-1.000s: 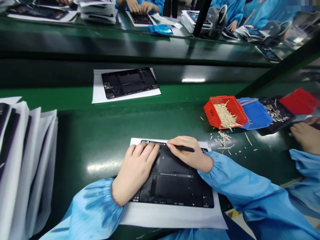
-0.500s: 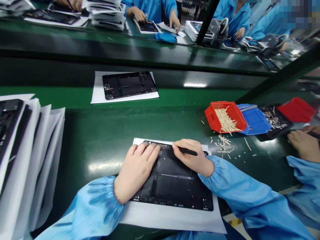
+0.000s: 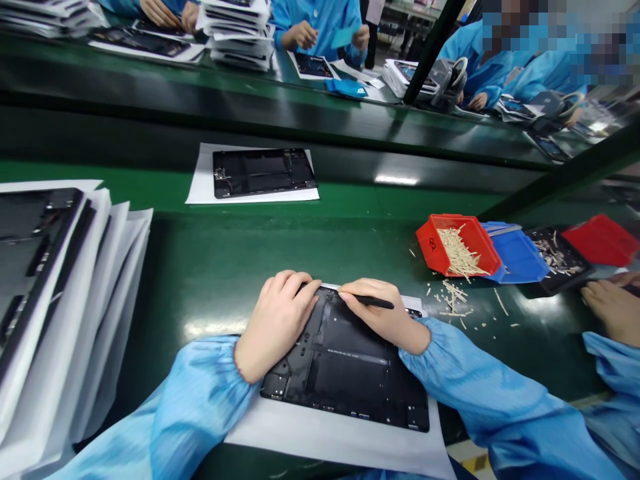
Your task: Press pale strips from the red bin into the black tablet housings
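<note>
A black tablet back panel (image 3: pixel 345 370) lies on a white sheet (image 3: pixel 340 443) on the green conveyor belt, directly in front of me. My left hand (image 3: pixel 277 323) rests flat on the panel's upper left corner, hiding that corner. My right hand (image 3: pixel 383 313) sits on the panel's top edge, gripping a slim black pen-like tool (image 3: pixel 373 302). The tool's tip is hidden under my fingers, close to the edge. Blue cuffed sleeves cover both my forearms.
Stacked panels on white sheets (image 3: pixel 50 300) stand at the left. Another panel on paper (image 3: pixel 263 173) lies ahead. At right are a red bin of wooden sticks (image 3: pixel 450 243), a blue bin (image 3: pixel 520 257), and loose sticks (image 3: pixel 450 300). A co-worker's hand (image 3: pixel 613 307) is at far right.
The whole scene sits lower in the view and has shifted slightly. My left hand has moved slightly up and left on the panel, which looks slightly turned. My right hand keeps the tool.
</note>
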`<state>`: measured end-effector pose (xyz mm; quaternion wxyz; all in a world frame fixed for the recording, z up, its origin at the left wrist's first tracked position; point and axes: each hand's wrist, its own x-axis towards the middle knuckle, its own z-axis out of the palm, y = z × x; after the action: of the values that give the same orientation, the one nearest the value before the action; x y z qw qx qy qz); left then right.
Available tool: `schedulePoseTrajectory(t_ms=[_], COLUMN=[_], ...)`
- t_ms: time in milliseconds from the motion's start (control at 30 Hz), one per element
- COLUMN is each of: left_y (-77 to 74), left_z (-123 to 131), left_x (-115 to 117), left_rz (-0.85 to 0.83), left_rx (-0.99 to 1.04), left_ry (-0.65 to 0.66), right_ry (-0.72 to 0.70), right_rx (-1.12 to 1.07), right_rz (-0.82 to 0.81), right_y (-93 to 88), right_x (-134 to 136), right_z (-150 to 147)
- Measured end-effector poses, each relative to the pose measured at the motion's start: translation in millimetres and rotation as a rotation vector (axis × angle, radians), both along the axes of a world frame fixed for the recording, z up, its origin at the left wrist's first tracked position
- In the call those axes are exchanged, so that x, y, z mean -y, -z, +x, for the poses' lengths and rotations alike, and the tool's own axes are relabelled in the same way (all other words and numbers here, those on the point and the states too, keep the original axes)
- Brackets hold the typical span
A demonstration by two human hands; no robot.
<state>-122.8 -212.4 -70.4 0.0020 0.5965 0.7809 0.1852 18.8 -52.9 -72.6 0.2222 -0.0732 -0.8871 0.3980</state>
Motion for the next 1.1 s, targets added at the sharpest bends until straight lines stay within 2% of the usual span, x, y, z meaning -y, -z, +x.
schedulePoseTrajectory(t_ms=[300, 500, 1100], left_y=[0.4, 1.4, 2.4], left_z=[-0.9, -0.5, 0.0], left_x=[-0.2, 1.4, 3.4], left_rz=[-0.021, 0.011, -0.033], left_rx=[0.008, -0.001, 0.029], left_ry=[0.021, 0.009, 0.021], right_ry=[-0.070, 0.005, -0.100], right_rx=[-0.001, -0.006, -0.005], right_rz=[0.036, 0.041, 0.059], right_y=[-3.0, -2.0, -2.8], right_x=[1.7, 0.3, 0.0], right_z=[0.8, 3.5, 3.3])
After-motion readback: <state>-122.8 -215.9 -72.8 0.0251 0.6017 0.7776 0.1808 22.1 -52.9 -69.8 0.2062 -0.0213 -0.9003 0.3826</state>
